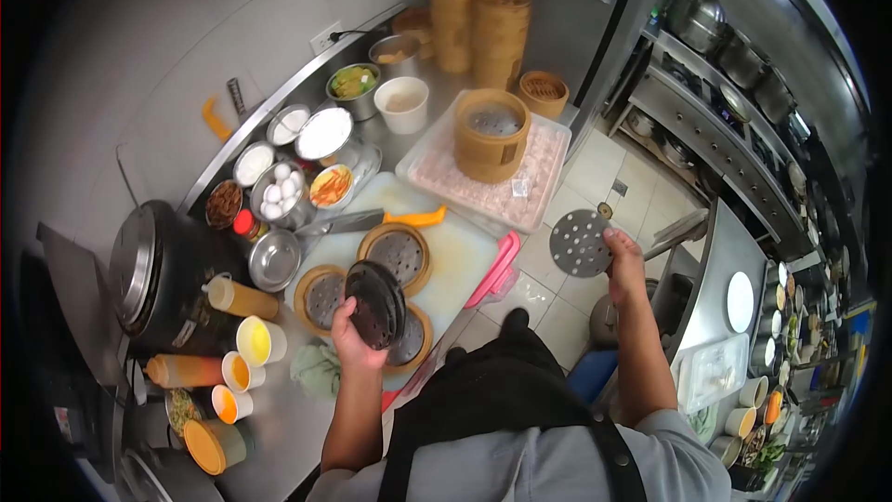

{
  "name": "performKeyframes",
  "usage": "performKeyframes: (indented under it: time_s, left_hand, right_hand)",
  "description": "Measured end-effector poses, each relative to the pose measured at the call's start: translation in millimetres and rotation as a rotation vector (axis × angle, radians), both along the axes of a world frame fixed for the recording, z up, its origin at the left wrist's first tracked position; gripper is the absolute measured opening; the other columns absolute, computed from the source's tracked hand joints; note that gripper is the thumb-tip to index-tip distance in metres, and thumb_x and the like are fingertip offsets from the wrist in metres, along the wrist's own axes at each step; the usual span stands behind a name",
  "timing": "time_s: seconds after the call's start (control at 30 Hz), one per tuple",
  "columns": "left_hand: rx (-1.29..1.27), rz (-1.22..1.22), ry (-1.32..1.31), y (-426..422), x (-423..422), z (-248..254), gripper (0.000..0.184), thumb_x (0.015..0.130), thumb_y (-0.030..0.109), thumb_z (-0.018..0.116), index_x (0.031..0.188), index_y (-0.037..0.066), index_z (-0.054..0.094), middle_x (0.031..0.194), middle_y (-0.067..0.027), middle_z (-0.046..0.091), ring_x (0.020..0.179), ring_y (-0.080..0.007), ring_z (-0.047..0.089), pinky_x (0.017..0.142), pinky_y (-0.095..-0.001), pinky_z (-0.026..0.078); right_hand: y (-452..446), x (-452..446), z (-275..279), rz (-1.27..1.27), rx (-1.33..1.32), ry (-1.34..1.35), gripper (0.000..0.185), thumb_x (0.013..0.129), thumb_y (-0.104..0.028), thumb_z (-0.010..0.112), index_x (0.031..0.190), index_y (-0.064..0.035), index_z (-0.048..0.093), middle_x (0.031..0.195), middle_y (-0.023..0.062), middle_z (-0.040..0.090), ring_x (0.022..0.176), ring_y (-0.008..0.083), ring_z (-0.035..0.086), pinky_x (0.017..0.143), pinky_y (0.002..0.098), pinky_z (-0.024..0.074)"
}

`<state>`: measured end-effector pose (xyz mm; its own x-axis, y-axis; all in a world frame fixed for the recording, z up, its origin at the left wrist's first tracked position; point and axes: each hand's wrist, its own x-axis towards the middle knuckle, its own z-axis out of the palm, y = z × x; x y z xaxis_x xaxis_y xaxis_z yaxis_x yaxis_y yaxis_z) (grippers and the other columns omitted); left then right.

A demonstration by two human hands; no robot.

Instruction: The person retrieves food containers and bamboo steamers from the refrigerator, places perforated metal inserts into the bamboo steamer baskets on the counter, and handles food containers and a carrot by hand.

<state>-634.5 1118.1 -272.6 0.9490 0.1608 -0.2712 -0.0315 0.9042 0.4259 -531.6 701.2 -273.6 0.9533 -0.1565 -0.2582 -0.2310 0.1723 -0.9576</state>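
Observation:
My left hand (357, 340) is closed on a stack of dark perforated steamer liners (375, 302), held above the cutting board (465, 240). Out to the right, over the floor, my right hand (626, 265) grips a single round grey perforated liner (580, 244) by its edge. Below the stack, bamboo steamer baskets sit on the board: one at the back (398, 253), one at left (322, 297), and one at front (410, 338) partly hidden by the stack. Perforated discs lie inside them. A knife with an orange handle (414, 217) rests behind the baskets.
A bamboo steamer (491, 144) stands on a lidded plastic tray (432, 167), near tall steamer stacks (455, 19). Bowls, a bowl of eggs (281, 193), squeeze bottles (243, 297) and a large black pot (167, 270) crowd the left. Another counter (711, 316) stands at right.

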Motion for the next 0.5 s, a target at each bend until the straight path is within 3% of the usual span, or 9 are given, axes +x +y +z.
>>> performKeyframes:
  time_s: [0.1, 0.2, 0.27, 0.33, 0.47, 0.5]
  left_hand:
    - [0.040, 0.120, -0.023, -5, 16, -4, 0.045, 0.082, 0.016, 0.056, 0.127, 0.008, 0.051, 0.116, -0.0117, 0.063, 0.104, -0.0293, 0.063, 0.088, -0.0450, 0.053]
    - [0.075, 0.232, 0.006, -17, 30, -2, 0.046, 0.083, 0.016, 0.055, 0.127, 0.008, 0.051, 0.116, -0.0118, 0.064, 0.103, -0.0295, 0.063, 0.088, -0.0445, 0.053]
    - [0.106, 0.306, 0.023, -34, 46, 5, 0.044, 0.083, 0.016, 0.055, 0.126, 0.006, 0.052, 0.115, -0.0120, 0.064, 0.103, -0.0289, 0.064, 0.089, -0.0432, 0.054]
    - [0.140, 0.390, 0.043, -55, 66, 8, 0.043, 0.083, 0.016, 0.055, 0.124, 0.005, 0.054, 0.115, -0.0121, 0.065, 0.102, -0.0284, 0.065, 0.089, -0.0419, 0.054]
    - [0.122, 0.410, 0.040, -89, 94, 4, 0.034, 0.085, 0.016, 0.056, 0.115, 0.000, 0.060, 0.110, -0.0121, 0.068, 0.100, -0.0258, 0.066, 0.089, -0.0379, 0.054]
    - [0.136, 0.417, 0.032, -99, 101, 5, 0.034, 0.085, 0.017, 0.057, 0.115, 0.001, 0.061, 0.110, -0.0120, 0.068, 0.100, -0.0258, 0.066, 0.088, -0.0378, 0.054]
  right_hand:
    - [-16, 66, 13, -0.225, 0.094, -0.088, 0.028, 0.093, -0.031, 0.057, 0.105, -0.0054, 0.059, 0.094, 0.0035, 0.064, 0.082, 0.0132, 0.062, 0.070, 0.0291, 0.0506]
    - [-45, 158, 3, -0.207, 0.030, -0.114, 0.029, 0.094, -0.031, 0.057, 0.105, -0.0039, 0.060, 0.093, 0.0038, 0.064, 0.084, 0.0141, 0.062, 0.076, 0.0293, 0.0501]
    - [-63, 238, -14, -0.186, -0.104, -0.136, 0.031, 0.092, -0.029, 0.060, 0.109, -0.0032, 0.063, 0.093, 0.0025, 0.065, 0.083, 0.0152, 0.061, 0.079, 0.0287, 0.0493]
    - [-51, 311, -13, -0.291, -0.268, -0.410, 0.031, 0.093, -0.027, 0.062, 0.101, 0.0017, 0.068, 0.088, 0.0022, 0.067, 0.085, 0.0115, 0.060, 0.076, 0.0263, 0.0459]
    - [-32, 409, -13, -0.135, -0.894, -0.735, 0.025, 0.090, -0.025, 0.062, 0.108, -0.0086, 0.070, 0.100, 0.0105, 0.069, 0.094, 0.0247, 0.062, 0.086, 0.0360, 0.0467]
    - [-37, 425, -25, -0.117, -0.885, -0.722, 0.025, 0.090, -0.025, 0.062, 0.108, -0.0086, 0.070, 0.100, 0.0105, 0.069, 0.094, 0.0247, 0.062, 0.086, 0.0360, 0.0467]
